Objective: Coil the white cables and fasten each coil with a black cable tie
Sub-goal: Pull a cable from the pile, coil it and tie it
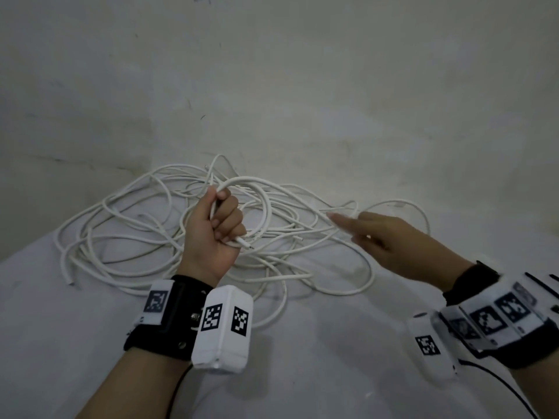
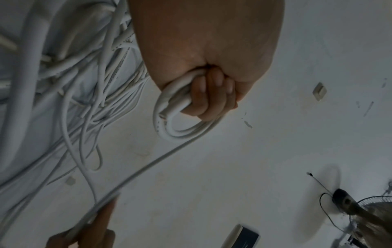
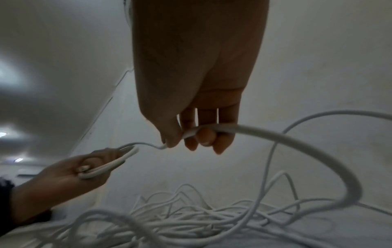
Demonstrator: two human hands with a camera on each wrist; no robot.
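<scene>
The left hand (image 1: 216, 234) grips a small coil (image 2: 180, 115) of white cable above the tangled cable pile (image 1: 145, 234). Right of this pile, the right hand (image 1: 393, 240) pinches the same cable.

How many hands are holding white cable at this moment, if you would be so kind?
2. The left hand grips a small coil over the tangle; the right hand pinches the strand running from it, further right.

The left hand (image 1: 215, 234) is raised upright as a fist, its fingers (image 2: 212, 94) curled round loops of white cable (image 2: 169, 107), while the right hand (image 1: 390, 240) is stretched forward to the side, a strand being pinched between thumb and fingertips (image 3: 203, 135).
</scene>
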